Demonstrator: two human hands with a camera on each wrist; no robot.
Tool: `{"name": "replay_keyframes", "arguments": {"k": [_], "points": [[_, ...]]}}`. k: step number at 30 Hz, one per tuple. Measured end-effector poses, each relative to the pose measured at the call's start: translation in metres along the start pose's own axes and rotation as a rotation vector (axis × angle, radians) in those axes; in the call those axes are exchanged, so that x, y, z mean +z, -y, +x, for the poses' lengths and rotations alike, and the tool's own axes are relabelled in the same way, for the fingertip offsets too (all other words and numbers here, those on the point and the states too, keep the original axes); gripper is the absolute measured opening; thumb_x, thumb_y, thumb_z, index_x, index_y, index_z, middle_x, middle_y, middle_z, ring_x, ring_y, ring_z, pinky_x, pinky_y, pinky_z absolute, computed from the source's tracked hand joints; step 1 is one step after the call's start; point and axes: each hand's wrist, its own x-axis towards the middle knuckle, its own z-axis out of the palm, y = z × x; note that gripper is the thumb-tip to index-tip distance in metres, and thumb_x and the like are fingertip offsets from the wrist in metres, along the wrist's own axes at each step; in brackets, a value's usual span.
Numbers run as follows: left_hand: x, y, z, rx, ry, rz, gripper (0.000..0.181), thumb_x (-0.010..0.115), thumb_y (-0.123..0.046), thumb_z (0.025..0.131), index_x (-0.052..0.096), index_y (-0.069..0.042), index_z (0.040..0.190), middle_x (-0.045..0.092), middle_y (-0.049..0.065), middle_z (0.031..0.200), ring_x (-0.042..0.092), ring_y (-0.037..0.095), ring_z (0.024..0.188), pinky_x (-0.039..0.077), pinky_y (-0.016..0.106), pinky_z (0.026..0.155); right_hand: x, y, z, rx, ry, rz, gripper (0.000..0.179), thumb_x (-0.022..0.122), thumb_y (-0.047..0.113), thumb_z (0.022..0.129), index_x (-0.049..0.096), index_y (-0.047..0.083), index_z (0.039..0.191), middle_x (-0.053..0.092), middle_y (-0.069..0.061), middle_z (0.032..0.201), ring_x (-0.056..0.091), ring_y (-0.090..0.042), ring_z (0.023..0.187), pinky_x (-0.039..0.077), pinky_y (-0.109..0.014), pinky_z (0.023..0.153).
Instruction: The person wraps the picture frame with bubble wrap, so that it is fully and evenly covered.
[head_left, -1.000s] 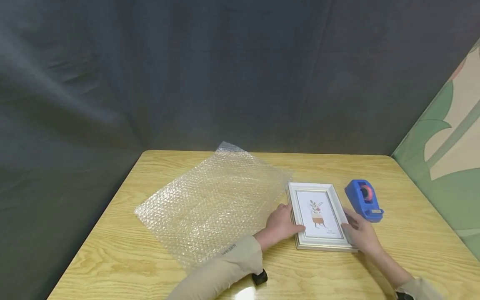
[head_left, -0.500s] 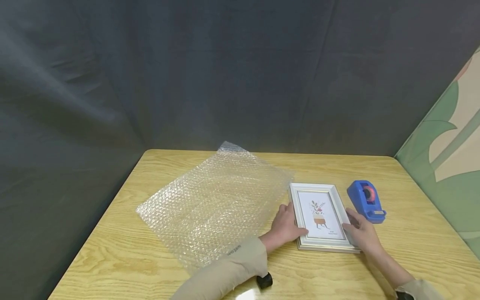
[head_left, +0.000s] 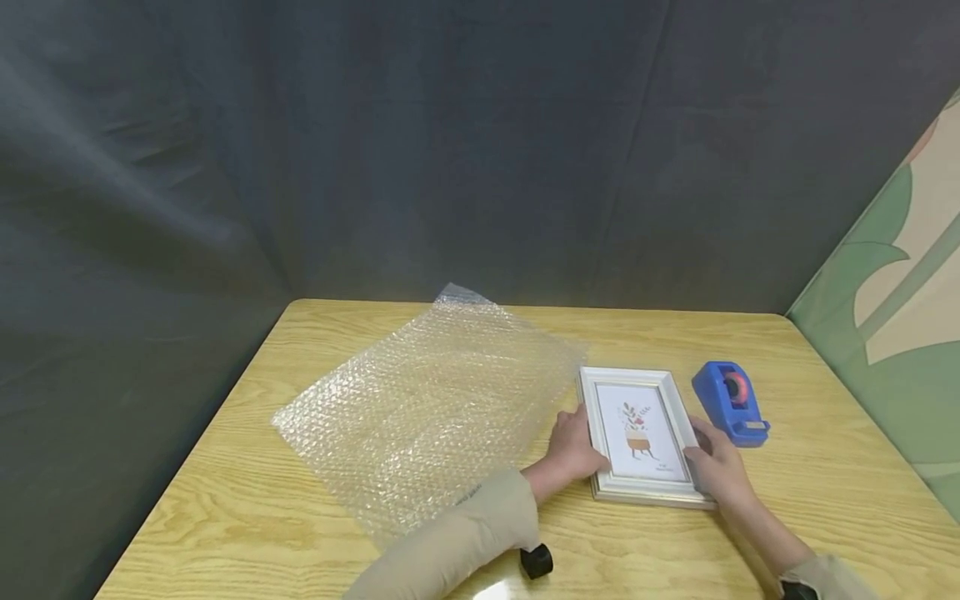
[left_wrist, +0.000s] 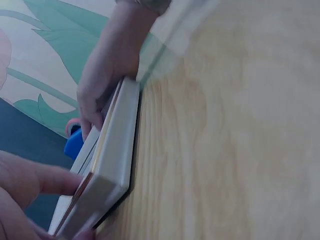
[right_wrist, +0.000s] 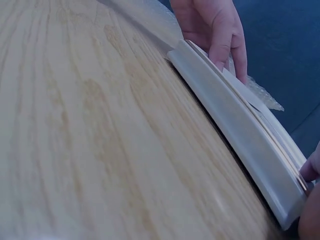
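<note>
A white picture frame (head_left: 641,433) with a plant drawing in it lies face up at the right of the table. My left hand (head_left: 573,446) grips its left edge, thumb over the front border. On the opposite edge my right hand (head_left: 718,462) holds the frame with the thumb on the border and the other fingers along the side. In the left wrist view the frame's thick side (left_wrist: 117,145) stands close to the wood. The right wrist view shows the near side (right_wrist: 235,130) of the frame, with a hand at each end.
A sheet of bubble wrap (head_left: 427,408) lies flat to the left of the frame, its right corner near the frame's upper left. Beyond my right hand stands a blue tape dispenser (head_left: 729,404) with a pinkish roll. A dark curtain (head_left: 480,150) hangs behind the wooden table (head_left: 225,517).
The frame and both hands stay nearly where they were, with only a slight shift in the view. Both hands keep their hold on the frame.
</note>
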Motion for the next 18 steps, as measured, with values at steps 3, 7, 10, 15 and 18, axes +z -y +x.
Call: {"name": "replay_keyframes", "arguments": {"k": [3, 7, 10, 15, 18], "points": [[0.001, -0.001, -0.002, -0.024, -0.037, -0.09, 0.075, 0.078, 0.003, 0.049, 0.051, -0.011, 0.118, 0.048, 0.006, 0.1, 0.046, 0.019, 0.092, 0.043, 0.026, 0.084, 0.001, 0.0, -0.001, 0.019, -0.003, 0.011, 0.048, 0.039, -0.008, 0.085, 0.027, -0.02, 0.13, 0.041, -0.041, 0.123, 0.042, -0.042, 0.112, 0.03, 0.0, 0.074], [0.003, -0.003, -0.004, -0.025, -0.063, -0.192, 0.077, 0.071, 0.012, 0.046, 0.051, -0.012, 0.116, 0.044, 0.005, 0.103, 0.045, 0.017, 0.091, 0.045, 0.024, 0.083, 0.002, 0.0, -0.004, 0.036, -0.025, 0.058, 0.049, 0.037, -0.006, 0.087, 0.025, -0.019, 0.132, 0.041, -0.039, 0.124, 0.048, -0.019, 0.104, 0.032, -0.001, 0.074], [0.002, -0.004, -0.005, -0.009, -0.071, -0.202, 0.081, 0.069, 0.015, 0.045, 0.05, -0.011, 0.12, 0.044, 0.006, 0.105, 0.046, 0.017, 0.091, 0.045, 0.023, 0.083, 0.002, 0.001, -0.006, 0.04, -0.05, 0.076, 0.049, 0.038, -0.006, 0.087, 0.026, -0.018, 0.132, 0.042, -0.037, 0.123, 0.042, 0.006, 0.093, 0.033, -0.001, 0.073], [-0.001, -0.01, -0.011, 0.006, -0.074, -0.236, 0.089, 0.068, 0.016, 0.045, 0.047, -0.01, 0.128, 0.044, 0.008, 0.11, 0.048, 0.019, 0.094, 0.046, 0.022, 0.079, -0.001, 0.003, -0.008, 0.047, -0.083, 0.076, 0.049, 0.039, -0.005, 0.087, 0.027, -0.015, 0.134, 0.043, -0.035, 0.121, 0.033, 0.018, 0.085, 0.035, -0.002, 0.07], [-0.006, -0.015, -0.014, 0.003, -0.059, -0.262, 0.094, 0.068, 0.016, 0.047, 0.043, -0.012, 0.133, 0.041, 0.008, 0.112, 0.049, 0.021, 0.093, 0.048, 0.021, 0.073, -0.004, 0.007, -0.009, 0.004, -0.095, 0.079, 0.049, 0.04, -0.006, 0.087, 0.028, -0.015, 0.133, 0.044, -0.035, 0.118, 0.035, 0.019, 0.085, 0.037, -0.001, 0.069]]}}
